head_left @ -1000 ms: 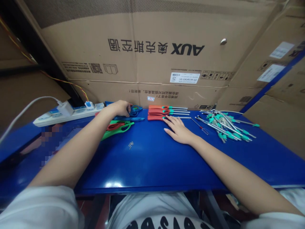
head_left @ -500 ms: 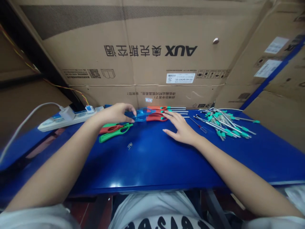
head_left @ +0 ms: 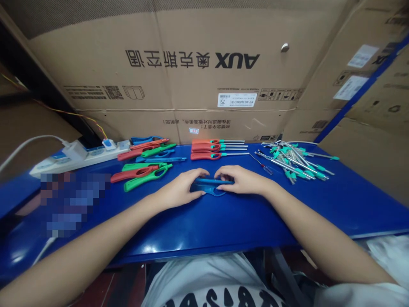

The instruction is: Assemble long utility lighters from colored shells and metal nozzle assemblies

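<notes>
A blue lighter body [head_left: 211,186] with a trigger loop lies sideways between my hands, just above or on the blue table. My left hand [head_left: 182,187] closes round its left end. At its right end, the fingers and thumb of my right hand [head_left: 243,181] are curled onto it, partly hiding that end. Behind them, several red lighters [head_left: 204,156] with metal tubes lie in a row, pointing right. Loose red, green and blue lighter bodies [head_left: 148,172] are spread to the left of my left hand.
A pile of metal lighter tubes [head_left: 297,160] with green ends lies at the right, beside a small screwdriver [head_left: 266,169]. A white power strip [head_left: 86,157] with plugs stands at the left. Cardboard [head_left: 191,89] walls the back of the blue table [head_left: 204,230].
Both hands have come nearer to me and closer together. The blue lighter body has moved from the back into both hands. My right hand has left the red lighters and closed.
</notes>
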Tool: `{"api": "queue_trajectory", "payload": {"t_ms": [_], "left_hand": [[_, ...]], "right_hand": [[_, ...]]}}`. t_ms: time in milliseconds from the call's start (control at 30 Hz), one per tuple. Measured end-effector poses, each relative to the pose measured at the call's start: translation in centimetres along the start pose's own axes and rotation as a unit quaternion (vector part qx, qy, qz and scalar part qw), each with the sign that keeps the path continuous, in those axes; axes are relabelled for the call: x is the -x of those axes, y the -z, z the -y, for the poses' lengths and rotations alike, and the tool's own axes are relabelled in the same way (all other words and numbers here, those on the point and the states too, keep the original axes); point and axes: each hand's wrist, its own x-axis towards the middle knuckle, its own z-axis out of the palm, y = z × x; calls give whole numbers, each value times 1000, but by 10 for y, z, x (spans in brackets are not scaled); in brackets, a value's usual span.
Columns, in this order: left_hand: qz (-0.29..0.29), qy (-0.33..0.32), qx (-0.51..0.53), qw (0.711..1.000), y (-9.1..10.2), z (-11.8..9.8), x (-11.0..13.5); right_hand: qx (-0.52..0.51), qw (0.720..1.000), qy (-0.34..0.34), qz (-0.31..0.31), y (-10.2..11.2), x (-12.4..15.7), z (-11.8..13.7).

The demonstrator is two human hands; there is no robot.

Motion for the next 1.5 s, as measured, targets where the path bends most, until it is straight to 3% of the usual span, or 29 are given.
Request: {"api": "queue_trajectory", "payload": {"t_ms": [233,433,567,667,733,967,1067,1200,1333,1400,1500], "left_hand": [[-20,12,-47,999,-1,7,7],[-71,34,-15,997,-10,9,2],[-91,38,7,995,-13,12,-1],[-93,46,-11,995,-10,17,-2],[-99,51,-34,993,-7,19,-2],[-111,46,-58,991,-3,16,-2],[-118,8,-90,989,-2,11,0],[-77,-39,-133,987,0,5,4],[-42,-47,-140,988,0,-1,6],[-24,-54,-136,989,-1,-2,6],[3,-72,-120,990,-4,-1,7]], "right_hand": [[42,998,-37,-17,13,8,-22],[4,998,-4,-67,23,12,-9],[-80,996,12,32,17,10,7],[-64,991,10,115,9,8,10],[-32,990,1,134,6,7,9],[99,992,-20,75,6,6,11],[85,994,-6,71,5,6,15],[69,997,13,31,7,8,14],[183,976,-94,-76,26,13,-1],[261,937,-202,-112,44,21,-14],[310,858,-393,-117,74,40,-38]]}}
